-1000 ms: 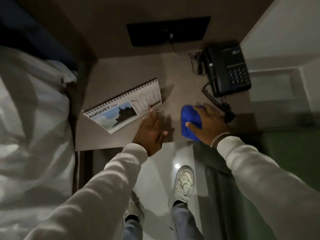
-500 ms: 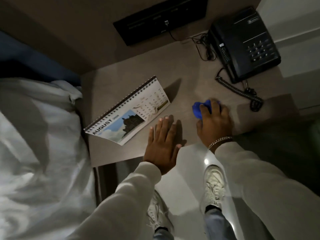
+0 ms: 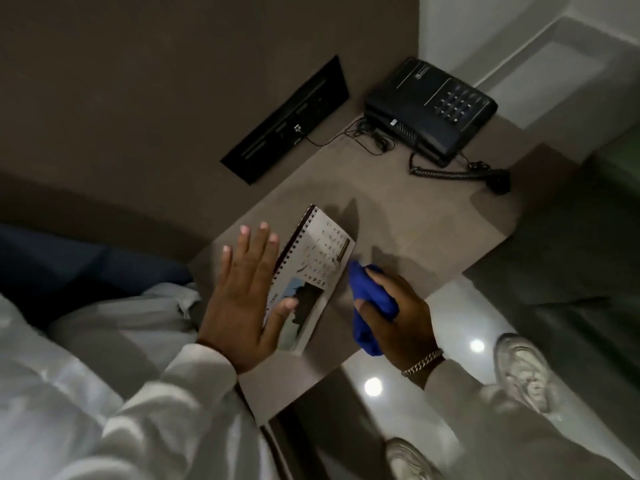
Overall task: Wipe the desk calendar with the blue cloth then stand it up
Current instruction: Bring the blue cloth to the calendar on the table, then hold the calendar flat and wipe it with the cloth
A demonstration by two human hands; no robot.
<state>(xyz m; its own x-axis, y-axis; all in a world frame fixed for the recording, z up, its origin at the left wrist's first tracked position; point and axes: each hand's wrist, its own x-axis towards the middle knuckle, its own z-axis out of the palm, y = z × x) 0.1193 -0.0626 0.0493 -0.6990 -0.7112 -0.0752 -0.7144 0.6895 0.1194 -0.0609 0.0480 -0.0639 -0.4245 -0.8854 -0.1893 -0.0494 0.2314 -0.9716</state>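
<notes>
The bench (image 3: 433,237) fills the middle of my view, a phone (image 3: 431,109) at its far corner. The calendar (image 3: 311,275) lies flat near the front edge. My left hand (image 3: 242,299) is spread open over its spiral side, thumb on the picture, gripping nothing. My right hand (image 3: 398,317) is closed around the bunched cloth (image 3: 370,306), just beside the calendar's right edge — I can't tell whether they touch. To wipe well, I'd pin the spiral side flat and sweep the cloth away from that hand, with light pressure so the page doesn't buckle — then lift it upright.
</notes>
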